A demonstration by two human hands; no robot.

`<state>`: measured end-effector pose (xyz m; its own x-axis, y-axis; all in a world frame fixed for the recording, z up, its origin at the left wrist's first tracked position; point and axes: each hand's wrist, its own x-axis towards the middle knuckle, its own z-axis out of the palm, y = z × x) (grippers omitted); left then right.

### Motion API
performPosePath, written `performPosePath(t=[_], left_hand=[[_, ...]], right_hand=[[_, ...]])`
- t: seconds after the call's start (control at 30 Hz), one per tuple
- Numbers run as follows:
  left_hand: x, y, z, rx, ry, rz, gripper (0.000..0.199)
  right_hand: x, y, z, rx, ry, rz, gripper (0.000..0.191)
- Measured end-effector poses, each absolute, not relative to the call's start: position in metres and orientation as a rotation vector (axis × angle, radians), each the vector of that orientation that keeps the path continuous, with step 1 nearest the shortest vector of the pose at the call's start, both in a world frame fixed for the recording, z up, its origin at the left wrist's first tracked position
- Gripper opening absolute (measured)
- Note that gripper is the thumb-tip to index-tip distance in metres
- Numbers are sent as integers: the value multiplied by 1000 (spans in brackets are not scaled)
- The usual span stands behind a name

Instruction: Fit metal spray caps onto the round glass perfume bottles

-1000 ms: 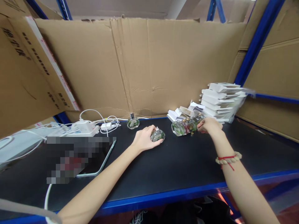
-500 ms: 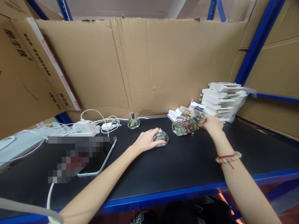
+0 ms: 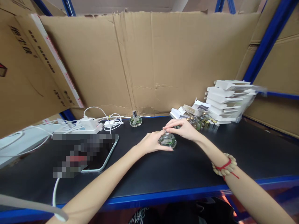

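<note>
My left hand [image 3: 151, 143] is closed around the side of a flat, rounded glass perfume bottle [image 3: 167, 142], which stands upright on the black tabletop. Pale green shows inside the glass. From the right, my right hand [image 3: 183, 128] reaches over the bottle's neck, thumb and fingertips pinched together there. Whatever sits between those fingertips is too small to make out. Behind my right hand, a row of similar bottles [image 3: 197, 122] with gold-coloured necks is partly hidden. Small silver and gold caps [image 3: 212, 123] lie just beyond the row.
A capped perfume bottle [image 3: 135, 120] stands near the cardboard back wall [image 3: 144, 62]. White boxes [image 3: 230, 99] are stacked at the back right, with loose open cartons [image 3: 187, 109] beside them. To the left are a power strip [image 3: 87, 126], white cables and a tablet [image 3: 102, 161].
My right hand has moved left from the far end of the bottle row to the neck of the held bottle. The left hand keeps its hold. The view has shifted slightly.
</note>
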<state>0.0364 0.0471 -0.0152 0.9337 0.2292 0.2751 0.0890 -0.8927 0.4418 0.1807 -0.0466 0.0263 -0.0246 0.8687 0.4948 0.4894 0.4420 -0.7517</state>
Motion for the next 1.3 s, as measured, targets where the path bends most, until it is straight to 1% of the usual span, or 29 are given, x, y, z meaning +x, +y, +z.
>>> performPosePath(t=[0.23,0.37,0.5,0.67,0.97,1.13,1.23,1.3], left_hand=[[36,45,-16,2653,253,461,48],[37,45,-16,2669,258,456,49],[37,45,-16,2675,242,468,52],[37,45,-17,2647,223,474,55],[38,45,-18,2670,264,469,47],[37,45,-17,2660,256,453,50],[37,45,-16,2650,260,448,54],[37,45,-16,2640,252,454,52]], right_hand=[[184,-48,26,-1253,-1655,556,12],[184,-47,27,-1277,-1596,522,14],[183,-47,27,-1274,-1606,578,13],[183,-48,27,-1306,-1582,620,17],[185,-47,26,-1298,-1506,619,17],[184,-47,26,-1318,-1551,637,17],[185,-47,25,-1352,-1556,631,20],[186,-47,25,-1382,-1557,638,23]])
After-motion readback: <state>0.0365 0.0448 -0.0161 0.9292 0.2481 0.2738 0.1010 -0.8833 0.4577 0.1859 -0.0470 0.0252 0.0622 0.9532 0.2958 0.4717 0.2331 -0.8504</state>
